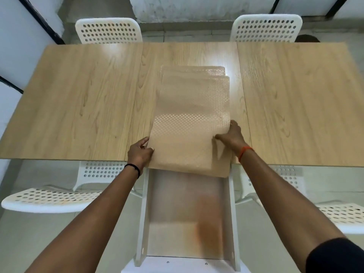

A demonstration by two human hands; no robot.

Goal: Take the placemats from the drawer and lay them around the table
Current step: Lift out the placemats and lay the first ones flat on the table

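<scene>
1. Left grip (140, 152) pinching the near left corner of the stack of tan woven placemats (194, 119), thumb on top, fingers curled underneath; right grip (231, 135) clamped on the stack's right edge, fingertips pressed onto the top mat.
2. Stack lying lengthwise along the middle panel of the light wood-grain tabletop (78, 99), near end jutting past the tabletop's near edge and hanging over the open white drawer (144, 213).
3. Wide bare wood to left and right of the stack, and a strip of it beyond the far end.
4. White perforated plastic chairs at all four corners: two at the far side (109, 30) (266, 27), one near left (49, 198), one near right (342, 213) cut off by the frame.
5. Drawer floor blurred, with an orange-brown smear (208, 229) impossible to identify; drawer's front edge partly out of frame.
6. Number of mats unclear: at least three staggered far edges visible, the rest covered by the top mat.
7. Top mat matte tan with a fine checkered weave, glinting in bands where light strikes; near end slightly lifted and bowed.
</scene>
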